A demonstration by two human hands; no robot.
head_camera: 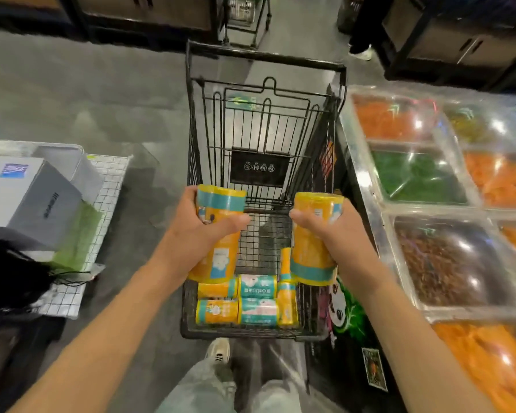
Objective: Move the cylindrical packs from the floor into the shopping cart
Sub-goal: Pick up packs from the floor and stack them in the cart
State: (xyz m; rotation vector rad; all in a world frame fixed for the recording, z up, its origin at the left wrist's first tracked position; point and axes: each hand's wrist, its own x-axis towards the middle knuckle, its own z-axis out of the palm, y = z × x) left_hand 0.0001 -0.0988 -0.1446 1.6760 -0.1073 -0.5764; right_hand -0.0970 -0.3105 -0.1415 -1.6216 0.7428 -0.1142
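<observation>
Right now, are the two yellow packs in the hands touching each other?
Apart. The head view shows the left pack and the right pack with the cart's wire floor visible between them.

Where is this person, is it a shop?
Most likely a supermarket. A black wire shopping cart stands beside clear-lidded bins of loose orange, green and brown food, and both hands hold yellow cylindrical packs.

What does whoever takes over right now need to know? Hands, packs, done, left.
Left hand: grips one yellow pack, upright, above the cart.
Right hand: grips another yellow pack, also above the cart.
Done: several packs lie at the cart's near end, yellow ones and two teal ones.
Left: lower both held packs into the cart's free space beyond them. No packs on the floor are in view, so check before stopping.
</observation>
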